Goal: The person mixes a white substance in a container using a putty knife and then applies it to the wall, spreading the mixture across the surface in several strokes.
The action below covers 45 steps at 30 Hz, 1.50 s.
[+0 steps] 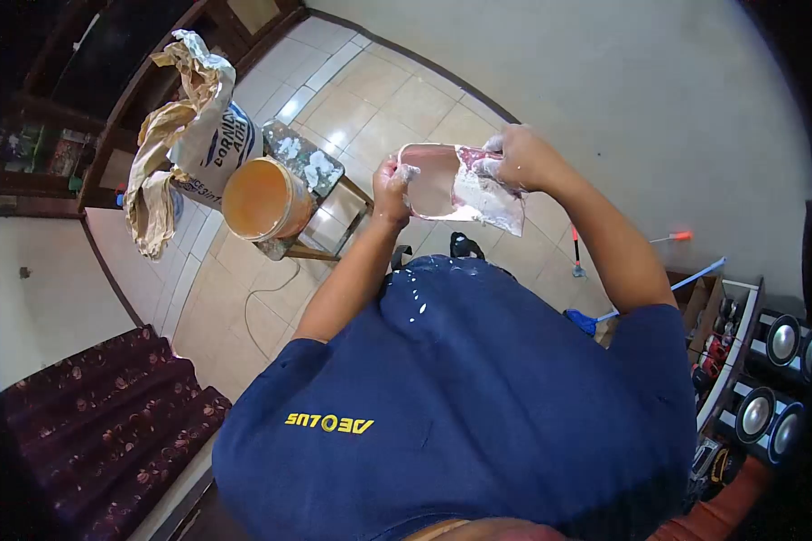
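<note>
My left hand [391, 189] grips the left rim of a rounded rectangular container [430, 169], its thumb over the edge. The container is tilted so that its pale inside faces me, and its rim is smeared white. On its right side my right hand [519, 160] is closed on a pinkish-red cloth [489, 194] coated with white paste. The cloth hangs over the container's right end and hides it. White residue covers the fingers of both hands.
To the left, an orange-lined bucket [260, 200] stands on a white-splattered stool [320, 167], beside an open paper sack [212, 144]. A grey wall [604, 81] rises ahead. A blue brush [582, 320], a red-handled tool [576, 251] and speakers [756, 413] are to the right.
</note>
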Tool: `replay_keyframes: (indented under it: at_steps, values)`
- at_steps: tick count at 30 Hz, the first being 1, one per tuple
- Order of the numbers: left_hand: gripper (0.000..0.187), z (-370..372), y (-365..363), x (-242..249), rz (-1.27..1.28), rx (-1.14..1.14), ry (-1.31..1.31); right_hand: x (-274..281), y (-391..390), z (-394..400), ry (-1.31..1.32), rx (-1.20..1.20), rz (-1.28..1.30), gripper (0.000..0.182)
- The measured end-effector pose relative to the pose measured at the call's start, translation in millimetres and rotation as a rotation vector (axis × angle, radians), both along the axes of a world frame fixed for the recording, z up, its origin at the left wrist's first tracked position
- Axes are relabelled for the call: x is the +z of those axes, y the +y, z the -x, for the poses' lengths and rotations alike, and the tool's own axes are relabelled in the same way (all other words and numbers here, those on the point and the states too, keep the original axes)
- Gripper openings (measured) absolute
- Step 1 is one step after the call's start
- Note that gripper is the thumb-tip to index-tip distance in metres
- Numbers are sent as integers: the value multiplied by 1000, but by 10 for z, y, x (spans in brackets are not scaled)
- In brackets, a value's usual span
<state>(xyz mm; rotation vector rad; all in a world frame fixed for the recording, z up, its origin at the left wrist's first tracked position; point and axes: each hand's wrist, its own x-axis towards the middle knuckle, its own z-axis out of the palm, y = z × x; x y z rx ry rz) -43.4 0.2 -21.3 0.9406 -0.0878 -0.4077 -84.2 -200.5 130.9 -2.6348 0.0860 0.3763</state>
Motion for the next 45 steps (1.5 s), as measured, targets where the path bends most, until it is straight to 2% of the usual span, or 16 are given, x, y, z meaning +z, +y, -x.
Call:
replay_keyframes:
  at_steps: [5,10,12,14,16,18,20,22,24,26,29,33,36,38,40,45]
  values:
    - [36,55,8,-126,7,13,35,-28,13,-21,100,-34,-54,35]
    - [35,89,21,-71,-29,-43,104,-142,45,-99,41,16,-93,37]
    - [46,69,-5,-132,-155,-107,78,-142,62,-120,15,37,-158,37]
    - [47,58,-36,-176,-59,-81,36,-116,66,-123,-98,125,-99,36]
    - [38,57,-7,18,28,-116,99,83,49,-64,-118,129,-66,33]
    - [38,13,-43,160,51,-93,106,228,15,35,-139,138,-33,31]
    - [37,-45,-60,200,72,-86,60,292,-53,185,-523,280,-27,22]
    - [37,-129,-45,-5,26,-71,90,206,-64,331,-805,331,0,13]
    - [36,-200,-52,-129,113,-62,137,109,-85,529,-771,446,241,13]
    - [36,-220,-89,-9,98,-67,138,-51,-99,663,-780,507,276,16]
    - [36,-328,-101,-84,102,-73,301,-186,-97,773,-835,550,184,24]
    - [41,-370,-141,5,125,-105,312,-121,-171,905,-814,548,157,26]
    - [41,-280,-160,415,45,-86,447,-42,-250,991,-799,594,135,25]
    - [41,-319,-148,406,104,-157,387,16,-337,1039,-806,618,209,10]
    - [42,-411,-161,173,85,-37,296,82,-426,1021,-828,622,208,8]
    - [36,-519,-102,-59,92,-19,228,341,-506,802,-1037,264,64,14]
